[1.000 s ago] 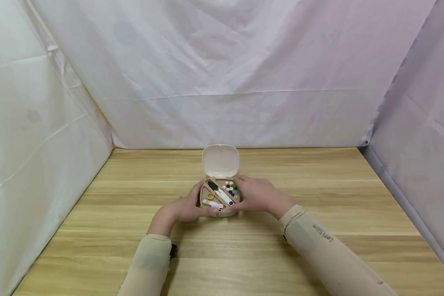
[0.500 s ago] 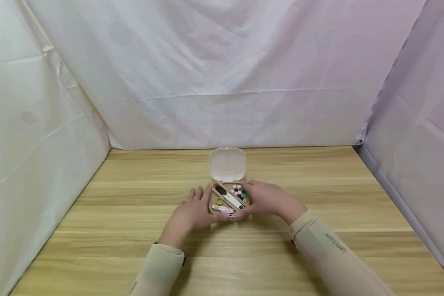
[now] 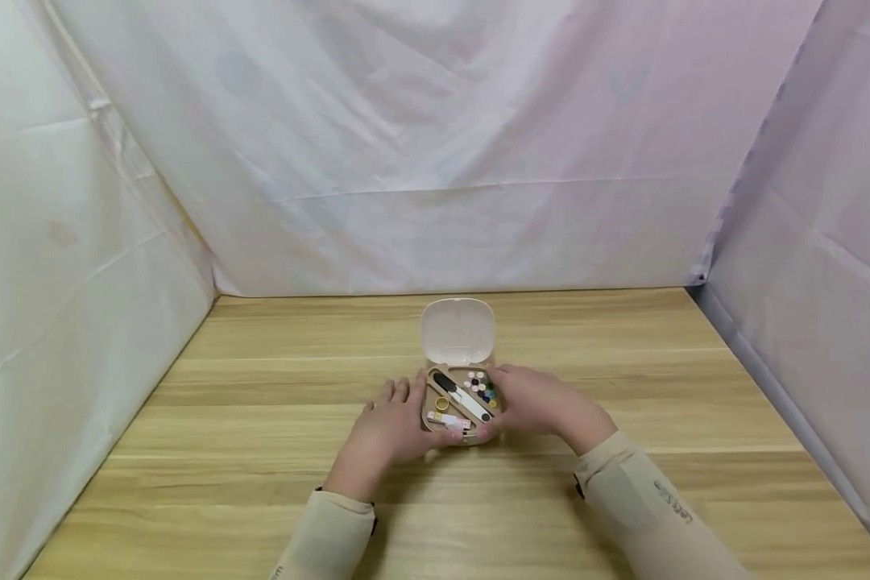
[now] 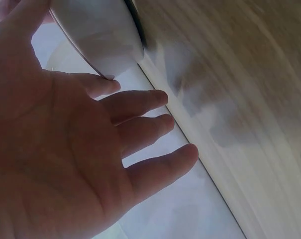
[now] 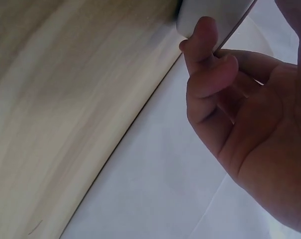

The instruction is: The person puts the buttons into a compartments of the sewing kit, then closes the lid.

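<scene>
A small sewing kit box [image 3: 432, 393] stands on the table, its pale lid [image 3: 457, 332] raised at the back. Inside lie black-and-white thread snips [image 3: 468, 403], a gold ring [image 3: 442, 403], a folded white-and-pink strip [image 3: 449, 421] and several coloured buttons [image 3: 476, 379]. My left hand [image 3: 394, 423] holds the box's left side between thumb and index finger; its other fingers spread away in the left wrist view. From the right, my right hand [image 3: 540, 400] grips the box, thumb at the front. Both wrist views show only the box's outer wall [image 4: 100, 37].
The wood-grain table [image 3: 283, 435] reaches back to a white cloth curtain [image 3: 406, 161]. More cloth hangs along the left side [image 3: 58, 266] and the right side [image 3: 805, 266].
In the head view, the box and both hands have shifted right and slightly nearer. The left hand's fingers have spread more. The lid stays raised.
</scene>
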`<control>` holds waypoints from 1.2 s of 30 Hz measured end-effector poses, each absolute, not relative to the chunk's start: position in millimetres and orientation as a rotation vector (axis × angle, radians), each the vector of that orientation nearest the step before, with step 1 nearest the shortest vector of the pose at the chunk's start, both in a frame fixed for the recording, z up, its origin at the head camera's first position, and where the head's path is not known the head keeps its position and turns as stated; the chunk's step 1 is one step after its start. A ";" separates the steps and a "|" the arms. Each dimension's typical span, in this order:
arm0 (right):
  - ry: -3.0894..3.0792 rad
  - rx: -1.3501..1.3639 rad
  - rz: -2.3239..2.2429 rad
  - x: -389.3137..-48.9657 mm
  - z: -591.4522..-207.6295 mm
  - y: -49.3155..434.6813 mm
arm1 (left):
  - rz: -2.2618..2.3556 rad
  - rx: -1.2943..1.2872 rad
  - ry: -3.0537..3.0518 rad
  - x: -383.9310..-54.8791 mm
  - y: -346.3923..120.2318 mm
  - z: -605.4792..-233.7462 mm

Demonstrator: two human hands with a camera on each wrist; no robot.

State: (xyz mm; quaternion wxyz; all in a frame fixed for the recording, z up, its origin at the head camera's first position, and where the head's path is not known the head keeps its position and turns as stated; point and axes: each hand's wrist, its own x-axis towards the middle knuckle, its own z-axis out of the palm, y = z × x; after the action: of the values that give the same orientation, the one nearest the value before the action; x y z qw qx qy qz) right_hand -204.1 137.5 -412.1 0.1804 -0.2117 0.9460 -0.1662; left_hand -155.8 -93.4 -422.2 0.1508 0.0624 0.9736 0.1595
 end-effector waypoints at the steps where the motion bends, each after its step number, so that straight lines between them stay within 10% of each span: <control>1: 2.671 -0.592 -0.481 -203.2 -412.1 138.5 | 0.454 0.177 2.798 -155.7 -92.4 -421.3; 36: 2.628 -0.543 -1.235 -216.0 -402.8 156.9 | 1.100 0.447 2.786 -191.7 -116.7 -411.2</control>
State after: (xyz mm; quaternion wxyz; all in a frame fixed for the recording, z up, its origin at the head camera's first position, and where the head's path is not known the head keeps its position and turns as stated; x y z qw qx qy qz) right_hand -216.0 156.9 -402.8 0.0934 -0.1828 0.8858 -0.4163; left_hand -191.7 -116.7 -411.2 0.0568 0.1475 0.9185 0.3626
